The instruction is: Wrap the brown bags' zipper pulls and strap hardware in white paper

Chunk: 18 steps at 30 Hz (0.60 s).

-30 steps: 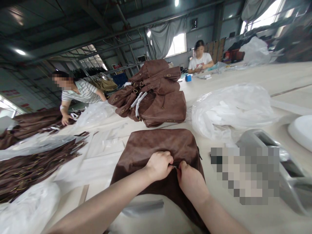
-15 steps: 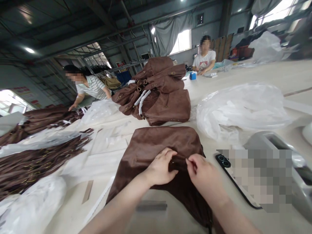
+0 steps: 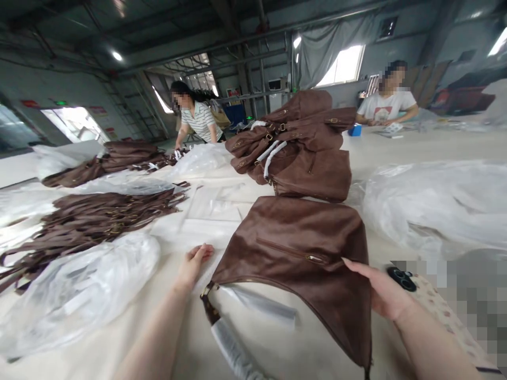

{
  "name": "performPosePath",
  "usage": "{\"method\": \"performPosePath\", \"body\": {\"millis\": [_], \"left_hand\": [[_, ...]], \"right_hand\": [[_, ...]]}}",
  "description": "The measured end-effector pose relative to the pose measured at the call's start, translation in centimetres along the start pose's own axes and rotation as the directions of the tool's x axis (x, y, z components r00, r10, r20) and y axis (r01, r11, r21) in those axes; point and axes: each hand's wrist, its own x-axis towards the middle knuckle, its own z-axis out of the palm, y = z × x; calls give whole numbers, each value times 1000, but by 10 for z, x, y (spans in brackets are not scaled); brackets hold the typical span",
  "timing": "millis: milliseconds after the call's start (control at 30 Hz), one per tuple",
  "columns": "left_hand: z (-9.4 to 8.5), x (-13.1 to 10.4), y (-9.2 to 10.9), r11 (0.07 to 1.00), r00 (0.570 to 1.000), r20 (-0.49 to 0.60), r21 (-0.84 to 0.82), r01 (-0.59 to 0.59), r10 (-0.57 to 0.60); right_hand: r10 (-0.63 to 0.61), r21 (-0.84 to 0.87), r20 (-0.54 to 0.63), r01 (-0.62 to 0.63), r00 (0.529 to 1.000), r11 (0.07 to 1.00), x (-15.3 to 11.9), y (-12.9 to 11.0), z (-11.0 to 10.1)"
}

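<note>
In front of me a brown handbag (image 3: 293, 243) lies flat, with a zipped pocket across its face and the curved opening towards me. Its strap (image 3: 233, 343) is wrapped in whitish film and curves over the table near me. My right hand (image 3: 382, 287) holds the bag's right edge, thumb on top and the other fingers partly hidden beneath. Off the bag's left side is my left hand (image 3: 196, 264), its fingers loosely curled and nothing visible in them, above a pale strip on the table.
More brown bags (image 3: 301, 142) are piled behind this one. Brown straps (image 3: 114, 211) with brass buckles lie at left beside clear plastic (image 3: 91, 285). More plastic (image 3: 428, 206) and a phone (image 3: 402, 277) are at right. Two people (image 3: 198, 119) work across the table.
My left hand has left the pocket and moved left, off the bag. My right hand has shifted from the zip to the bag's right edge. The bag is turned, its strap now visible.
</note>
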Motion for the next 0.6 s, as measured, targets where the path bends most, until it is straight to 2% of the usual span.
{"method": "performPosePath", "body": {"millis": [67,100,167,267,367,467,533,600], "left_hand": [[-3,6,-5,997,1000,-11,-67,24,-24],[-4,8,-5,994,999,-13,-102,37,-38],[-6,11,-3,985,998,-8,-162,60,-62],[-10,10,2,965,996,18,-244,91,-89],[-14,7,7,939,994,39,-326,111,-104],[-16,6,11,907,984,43,-382,175,-171],[-16,8,9,904,975,31,-370,215,-220],[-13,14,2,941,979,-21,-282,188,-202]], "right_hand": [[45,156,34,-50,998,987,-9,-22,19],[23,179,23,-27,999,983,-15,-36,31],[-63,194,17,58,998,979,-28,-68,57],[-187,223,89,163,978,961,-56,-117,93],[-276,222,184,234,943,947,-93,-154,113],[-283,162,234,250,930,955,-133,-169,117],[-247,131,251,220,936,967,-154,-166,115],[-153,103,271,129,950,986,-164,-154,112]]}}
